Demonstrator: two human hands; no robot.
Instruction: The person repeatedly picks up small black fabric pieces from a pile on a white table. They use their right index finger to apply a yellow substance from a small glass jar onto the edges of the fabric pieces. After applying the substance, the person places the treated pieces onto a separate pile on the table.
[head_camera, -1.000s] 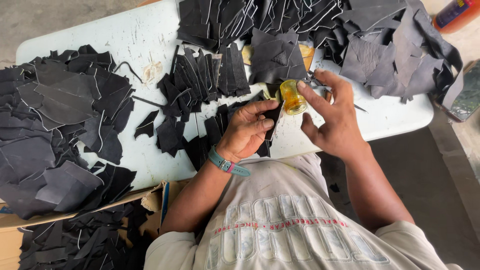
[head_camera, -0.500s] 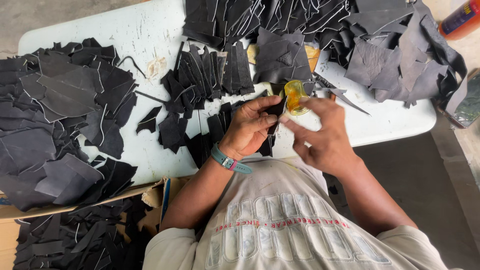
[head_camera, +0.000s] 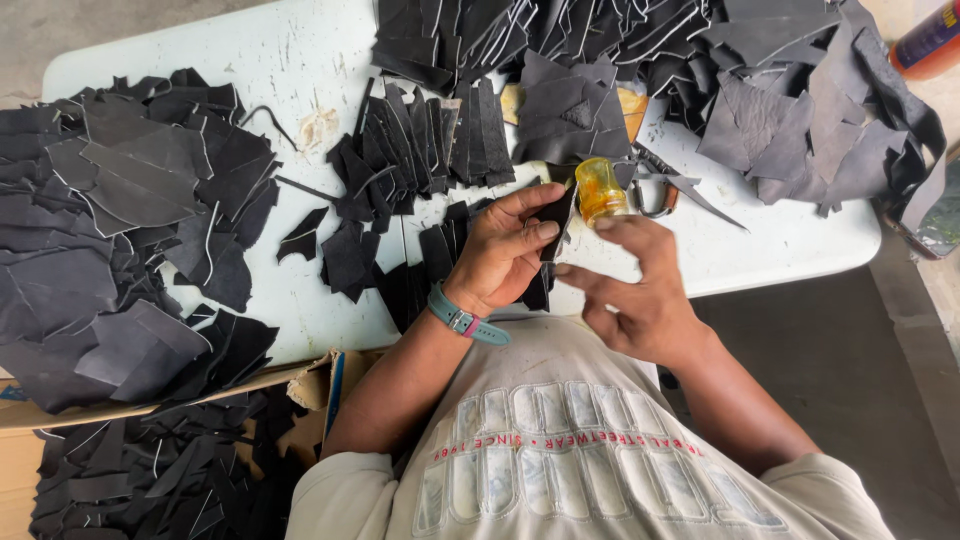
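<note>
The small amber bottle (head_camera: 601, 189) stood upright at the table edge. A narrow black leather strip (head_camera: 556, 222) hung beside it, pinched upright.

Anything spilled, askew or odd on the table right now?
Nothing looks spilled. The left hand holds a black strip; the right hand meets the small amber bottle, which is upright. One oddity: the table has a yellowish stain between the black leather piles. Scissors lie flat beside the bottle.
</note>
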